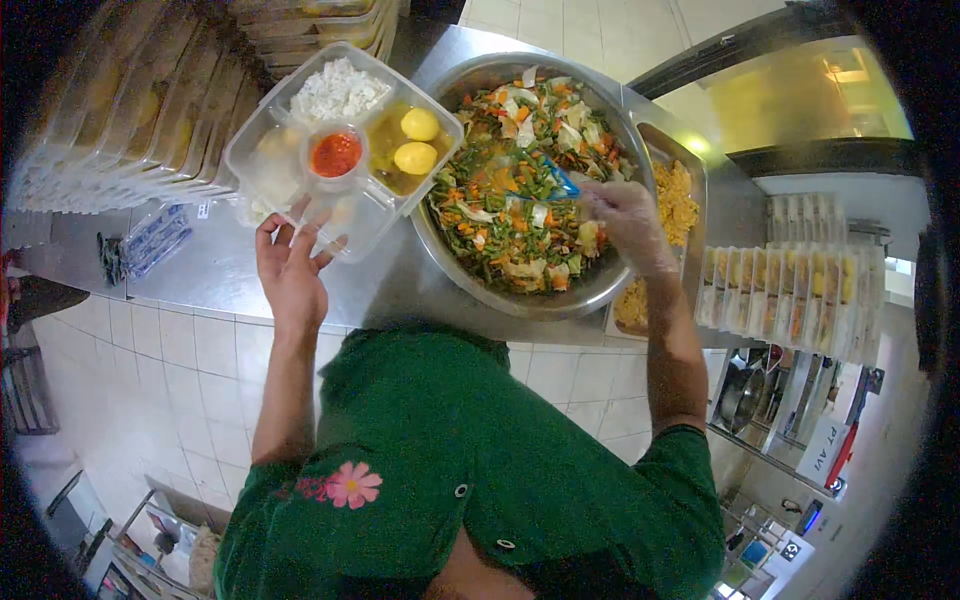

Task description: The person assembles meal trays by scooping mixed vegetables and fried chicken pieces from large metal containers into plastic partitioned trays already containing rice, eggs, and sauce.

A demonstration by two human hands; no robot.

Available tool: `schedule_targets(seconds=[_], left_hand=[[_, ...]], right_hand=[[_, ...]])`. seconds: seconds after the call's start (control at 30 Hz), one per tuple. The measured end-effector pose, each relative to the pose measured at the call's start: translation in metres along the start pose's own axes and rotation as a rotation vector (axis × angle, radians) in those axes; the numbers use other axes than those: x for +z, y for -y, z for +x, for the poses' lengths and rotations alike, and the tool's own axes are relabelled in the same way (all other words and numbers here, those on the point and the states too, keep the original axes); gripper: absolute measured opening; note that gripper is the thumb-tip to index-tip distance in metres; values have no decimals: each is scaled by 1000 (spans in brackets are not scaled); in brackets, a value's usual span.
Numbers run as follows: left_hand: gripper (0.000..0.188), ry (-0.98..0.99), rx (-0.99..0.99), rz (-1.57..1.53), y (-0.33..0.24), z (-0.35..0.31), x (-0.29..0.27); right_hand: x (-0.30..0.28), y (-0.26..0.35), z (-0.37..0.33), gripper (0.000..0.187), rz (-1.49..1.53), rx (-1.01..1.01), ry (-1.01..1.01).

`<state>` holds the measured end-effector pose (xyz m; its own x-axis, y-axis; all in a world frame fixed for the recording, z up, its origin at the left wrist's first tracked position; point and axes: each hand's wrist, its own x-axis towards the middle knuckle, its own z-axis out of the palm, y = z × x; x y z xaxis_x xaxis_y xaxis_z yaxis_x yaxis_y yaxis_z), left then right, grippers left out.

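My left hand point(296, 268) grips the lower left edge of a clear plastic compartment tray point(358, 238), fingers bent at its rim. White rice point(338, 90) fills its far compartment, red chili sauce point(336, 154) the round middle one. Two yellow eggs point(417, 140) sit in sauce in the right compartment. The tray's right corner overlaps the rim of a large steel bowl point(428, 243) of mixed chopped vegetables point(510, 215). Over the bowl's right side, my right hand point(632, 222), in a clear glove, closes on a blue utensil point(562, 179) whose lower end meets the vegetables.
Tall stacks of filled clear trays point(110, 130) stand at the left, more stacked trays point(790, 285) at the right. A metal pan point(697, 225) of yellow-brown food sits beside the bowl. A plastic packet point(158, 240) lies on the steel table point(225, 285).
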<state>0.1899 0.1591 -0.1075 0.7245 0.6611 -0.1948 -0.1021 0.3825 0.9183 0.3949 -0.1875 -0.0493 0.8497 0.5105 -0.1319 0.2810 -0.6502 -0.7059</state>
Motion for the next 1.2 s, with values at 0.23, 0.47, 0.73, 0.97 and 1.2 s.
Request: schedule_targets(seconds=[0.23, 0.47, 0.73, 0.97, 1.2], left_hand=[[29, 126, -39, -38, 17, -1, 38], [31, 195, -159, -133, 18, -14, 67], [29, 137, -150, -156, 19, -26, 72], [32, 69, -66, -171, 25, -25, 74], [34, 47, -6, -125, 21, -12, 62]], right_hand=[[-47, 68, 9, 23, -65, -101, 151], [0, 104, 14, 21, -576, -683, 34], [25, 126, -42, 21, -1024, -735, -313], [39, 84, -47, 30, -486, -480, -401], [-8, 32, -79, 20, -330, 32, -406]])
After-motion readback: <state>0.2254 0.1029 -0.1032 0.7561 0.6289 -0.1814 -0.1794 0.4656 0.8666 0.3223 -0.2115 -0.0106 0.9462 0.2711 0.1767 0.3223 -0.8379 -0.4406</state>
